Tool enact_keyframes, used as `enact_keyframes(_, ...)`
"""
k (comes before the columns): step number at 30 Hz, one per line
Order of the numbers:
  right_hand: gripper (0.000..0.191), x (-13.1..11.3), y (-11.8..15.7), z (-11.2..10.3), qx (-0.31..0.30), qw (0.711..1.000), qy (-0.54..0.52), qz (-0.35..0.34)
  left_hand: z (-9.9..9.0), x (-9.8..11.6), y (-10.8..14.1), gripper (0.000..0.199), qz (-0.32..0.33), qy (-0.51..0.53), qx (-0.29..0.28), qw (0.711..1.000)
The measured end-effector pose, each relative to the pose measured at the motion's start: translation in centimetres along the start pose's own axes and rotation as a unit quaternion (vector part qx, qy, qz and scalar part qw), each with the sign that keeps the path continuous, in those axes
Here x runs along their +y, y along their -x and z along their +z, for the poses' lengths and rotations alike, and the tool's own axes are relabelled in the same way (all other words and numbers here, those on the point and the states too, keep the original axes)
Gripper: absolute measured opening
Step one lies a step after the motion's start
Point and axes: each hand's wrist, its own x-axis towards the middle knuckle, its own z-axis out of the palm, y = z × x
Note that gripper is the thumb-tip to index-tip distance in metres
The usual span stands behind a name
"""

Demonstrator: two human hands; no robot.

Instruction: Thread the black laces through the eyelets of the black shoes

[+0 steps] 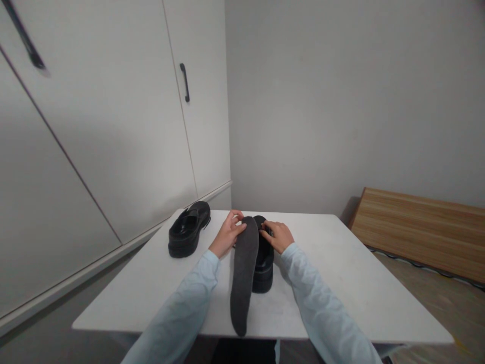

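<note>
My left hand (pixel 229 232) pinches a long dark grey insole (pixel 244 273) near its far end, thumb on top. The insole's near end reaches down to the table's front edge. Just right of it a black shoe (pixel 263 275) stands with its heel toward me, partly covered by the insole. At the front part of that shoe, my right hand (pixel 278 235) has its fingers bent and closed on the upper around the opening. What exactly those fingertips grip is hard to see. A second black shoe (pixel 188 230) stands apart at the table's far left.
The white table (pixel 341 288) carries the shoes. White cabinet doors (pixel 113 111) with black handles rise along the left, and a grey wall (pixel 341 101) stands behind. A wooden panel (pixel 417 227) leans on the right, beyond the table.
</note>
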Motion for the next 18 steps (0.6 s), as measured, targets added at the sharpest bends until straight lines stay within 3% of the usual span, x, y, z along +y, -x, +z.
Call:
enact_keyframes(3, 0.018, 0.1, 0.0, 0.0, 0.012, 1.000, -0.017, 0.013, 0.3, 0.0, 0.1, 0.039, 0.005, 0.048, -0.010, 0.999)
enact_keyframes(6, 0.019, 0.1, 0.0, 0.0, 0.023, 0.999, -0.042, 0.026, 0.5, -0.5, 0.1, 0.036, 0.011, 0.027, -0.015, 0.999)
enact_keyframes(11, 0.021, 0.2, 0.0, -0.1, 0.033, 0.997, -0.066, 0.036, 0.8, -1.1, -0.1, 0.013, 0.097, -0.171, -0.033, 0.980)
enact_keyframes(14, 0.020, 0.2, 0.0, -0.1, 0.033, 0.997, -0.067, 0.036, 1.0, -1.0, 0.1, 0.016, 0.151, -0.289, -0.041, 0.945)
enact_keyframes(18, 0.019, 0.3, 0.0, 0.0, 0.035, 0.996, -0.070, 0.035, 1.4, -0.9, 0.4, 0.018, 0.163, -0.376, -0.067, 0.909)
